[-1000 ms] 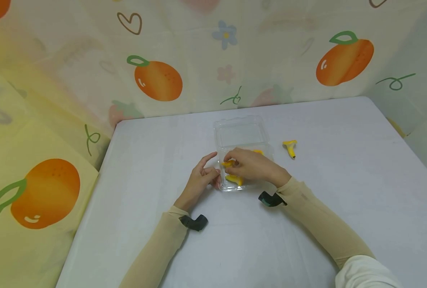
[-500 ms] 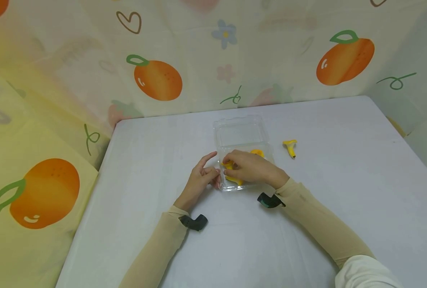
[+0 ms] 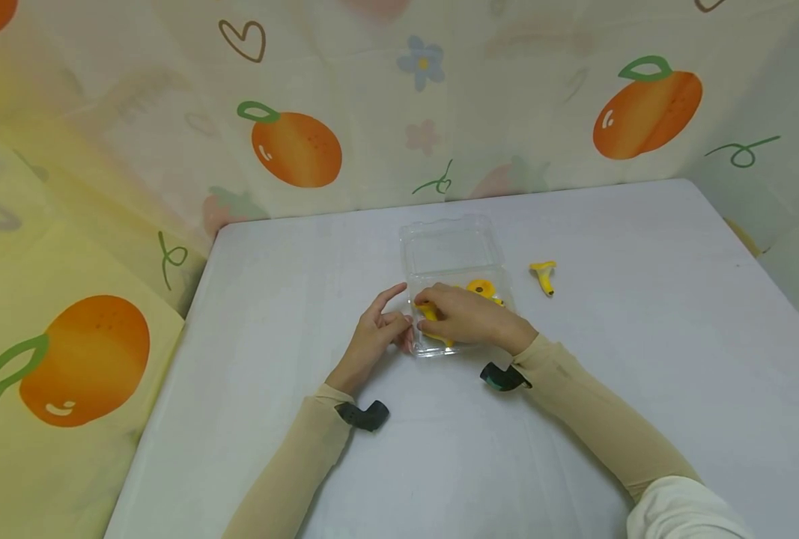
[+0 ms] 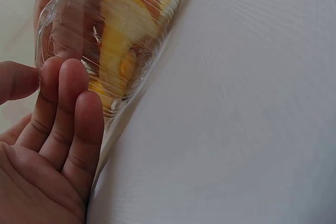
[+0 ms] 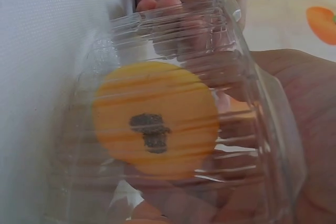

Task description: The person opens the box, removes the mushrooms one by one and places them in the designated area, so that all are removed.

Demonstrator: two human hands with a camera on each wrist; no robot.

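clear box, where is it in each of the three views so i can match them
Head: clear box just right of centre, lid open.
Left wrist: clear box at upper left, yellow pieces inside.
Right wrist: clear box across the middle.
Shared landmark: left hand, at the box's left edge in head, lower left in left wrist, top in right wrist.

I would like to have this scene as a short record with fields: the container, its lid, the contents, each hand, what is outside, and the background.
Container: clear plastic box on a white table
Lid: open lid, folded back away from the person
Contents: several yellow pieces; exact number not visible
Left hand: fingertips touch the box's left side
Right hand: fingers inside the box, bent over one piece; grip unclear
Outside: one loose yellow piece, right of the box
Background: cloth printed with oranges
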